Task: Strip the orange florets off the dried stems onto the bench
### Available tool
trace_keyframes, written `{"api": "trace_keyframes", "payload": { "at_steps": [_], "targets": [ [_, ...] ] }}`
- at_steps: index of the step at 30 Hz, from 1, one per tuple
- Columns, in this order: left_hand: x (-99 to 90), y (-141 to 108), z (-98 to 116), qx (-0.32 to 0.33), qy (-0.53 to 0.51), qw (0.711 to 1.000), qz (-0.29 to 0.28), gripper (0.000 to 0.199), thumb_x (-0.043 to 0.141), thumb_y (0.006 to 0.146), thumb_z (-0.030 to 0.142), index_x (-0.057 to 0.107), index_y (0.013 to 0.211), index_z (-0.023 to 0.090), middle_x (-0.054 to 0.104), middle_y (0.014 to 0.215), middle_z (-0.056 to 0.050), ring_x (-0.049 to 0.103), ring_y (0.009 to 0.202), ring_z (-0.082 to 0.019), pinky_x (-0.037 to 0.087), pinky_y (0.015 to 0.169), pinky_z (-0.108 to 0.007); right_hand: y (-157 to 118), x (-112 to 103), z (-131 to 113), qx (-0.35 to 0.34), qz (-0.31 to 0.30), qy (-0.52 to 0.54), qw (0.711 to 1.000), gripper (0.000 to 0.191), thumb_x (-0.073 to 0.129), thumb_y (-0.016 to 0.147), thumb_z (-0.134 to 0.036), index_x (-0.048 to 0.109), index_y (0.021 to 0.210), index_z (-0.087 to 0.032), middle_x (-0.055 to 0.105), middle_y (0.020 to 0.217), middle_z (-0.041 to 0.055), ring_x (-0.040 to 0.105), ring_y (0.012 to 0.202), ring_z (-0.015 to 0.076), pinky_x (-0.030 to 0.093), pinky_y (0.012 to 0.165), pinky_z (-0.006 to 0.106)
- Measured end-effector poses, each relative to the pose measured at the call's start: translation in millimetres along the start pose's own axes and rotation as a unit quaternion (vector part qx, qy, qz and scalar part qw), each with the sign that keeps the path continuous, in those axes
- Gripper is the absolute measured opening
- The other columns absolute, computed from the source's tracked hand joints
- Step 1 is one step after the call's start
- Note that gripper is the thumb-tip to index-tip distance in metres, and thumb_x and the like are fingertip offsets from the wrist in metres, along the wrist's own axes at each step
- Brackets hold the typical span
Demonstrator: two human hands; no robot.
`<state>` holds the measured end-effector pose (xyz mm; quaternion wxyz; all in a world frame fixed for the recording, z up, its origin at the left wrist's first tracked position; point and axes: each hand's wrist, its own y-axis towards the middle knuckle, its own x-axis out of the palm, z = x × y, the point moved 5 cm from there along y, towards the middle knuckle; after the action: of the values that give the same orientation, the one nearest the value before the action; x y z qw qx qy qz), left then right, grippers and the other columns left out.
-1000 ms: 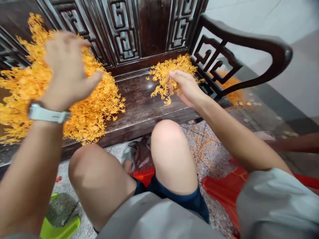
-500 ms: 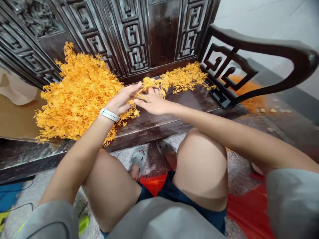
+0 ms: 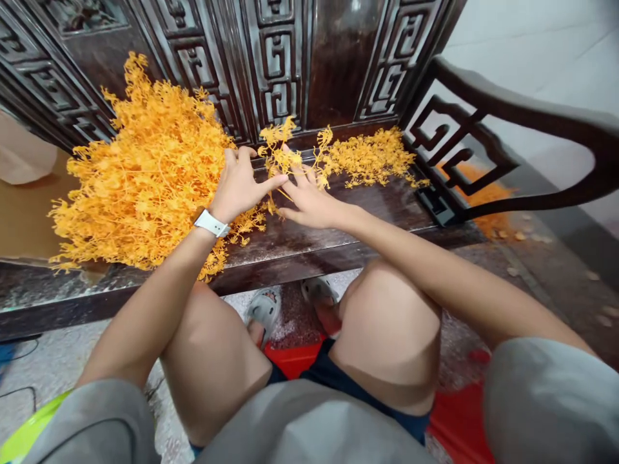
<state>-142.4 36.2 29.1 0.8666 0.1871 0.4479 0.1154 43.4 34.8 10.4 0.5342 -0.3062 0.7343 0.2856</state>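
Observation:
My right hand (image 3: 313, 203) has its fingers around a thin orange artificial flower sprig (image 3: 279, 154), whose branching tips stick up above the knuckles. Just left of it, my left hand (image 3: 239, 185) has its thumb stretched towards the right fingertips and its other fingers apart from the thumb. The left fingers are against the edge of a big heap of orange sprigs (image 3: 155, 174); no sprig shows in them. To the right, a smaller flat row of orange sprigs (image 3: 372, 156) lies on the dark wooden bench (image 3: 309, 241). A pale watch (image 3: 211, 223) is on my left wrist.
A carved wooden backrest (image 3: 345, 64) rises behind the bench, and a curved armrest (image 3: 527, 116) closes its right end. Cardboard (image 3: 29, 219) lies under the heap at left. More orange pieces (image 3: 488, 206) are on the floor beyond the armrest. A red stool (image 3: 459, 419) shows beneath me.
My left hand has drawn back from the right hand towards the heap, its thumb spreading away from the fingers. The sprig at my right hand now stands up more. The view has shifted slightly.

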Motion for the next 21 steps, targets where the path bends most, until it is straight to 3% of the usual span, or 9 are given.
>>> {"api": "trace_keyframes", "payload": {
  "at_steps": [5, 9, 14, 17, 21],
  "targets": [
    [0.9, -5.1, 18.7, 0.04, -0.099, 0.994, -0.019, 0.036, 0.078, 0.096, 0.055, 0.067, 0.093, 0.021, 0.073, 0.093, -0.006, 0.069, 0.093, -0.023, 0.057, 0.092, -0.037, 5.2, -5.3, -7.0, 0.008, 0.024, -0.033, 0.999, 0.084, 0.061, 0.103, -0.037, 0.026, 0.175, -0.011, 0.01, 0.184, 0.0259, 0.005, 0.169, 0.0578, 0.021, 0.13, 0.084],
    [10.0, -6.6, 21.5, -0.003, -0.219, 0.976, 0.006, 0.029, 0.081, 0.095, 0.044, 0.061, 0.095, 0.022, 0.072, 0.087, -0.002, 0.068, 0.079, -0.016, 0.053, 0.074, -0.029, -0.1, -14.9, -11.4, 0.022, 0.036, -0.05, 0.998, 0.083, 0.06, 0.104, -0.039, 0.025, 0.176, -0.016, 0.008, 0.186, 0.0224, 0.008, 0.168, 0.0583, 0.016, 0.129, 0.085],
    [26.1, -3.1, 18.6, -0.086, -0.327, 0.94, -0.052, 0.025, 0.077, 0.099, 0.039, 0.057, 0.093, 0.024, 0.059, 0.066, 0.004, 0.059, 0.057, -0.013, 0.047, 0.06, -0.027, -3.2, -25.7, -6.9, 0.047, 0.061, -0.012, 0.997, 0.092, 0.054, 0.107, -0.056, 0.012, 0.18, -0.02, 0.01, 0.186, 0.0219, 0.011, 0.168, 0.0558, 0.014, 0.129, 0.083],
    [35.6, -3.6, 21.2, -0.131, -0.347, 0.921, -0.117, 0.031, 0.078, 0.096, 0.039, 0.058, 0.08, 0.022, 0.058, 0.06, 0.003, 0.055, 0.052, -0.012, 0.047, 0.058, -0.027, 5.4, -32.0, 9.8, 0.104, 0.156, 0.086, 0.979, 0.095, 0.046, 0.107, -0.067, 0.005, 0.181, -0.024, 0.014, 0.187, 0.0194, 0.022, 0.168, 0.0481, 0.024, 0.133, 0.071],
    [42.9, -9.1, 22.2, -0.158, -0.329, 0.919, -0.149, 0.028, 0.075, 0.094, 0.033, 0.058, 0.074, 0.023, 0.058, 0.054, 0.002, 0.057, 0.05, -0.014, 0.044, 0.055, -0.028, 15.2, -29.9, 34.9, 0.185, 0.237, 0.309, 0.902, 0.09, 0.041, 0.107, -0.074, 0.014, 0.179, -0.027, 0.033, 0.18, 0.017, 0.054, 0.149, 0.0358, 0.051, 0.12, 0.051]
  ]
}}
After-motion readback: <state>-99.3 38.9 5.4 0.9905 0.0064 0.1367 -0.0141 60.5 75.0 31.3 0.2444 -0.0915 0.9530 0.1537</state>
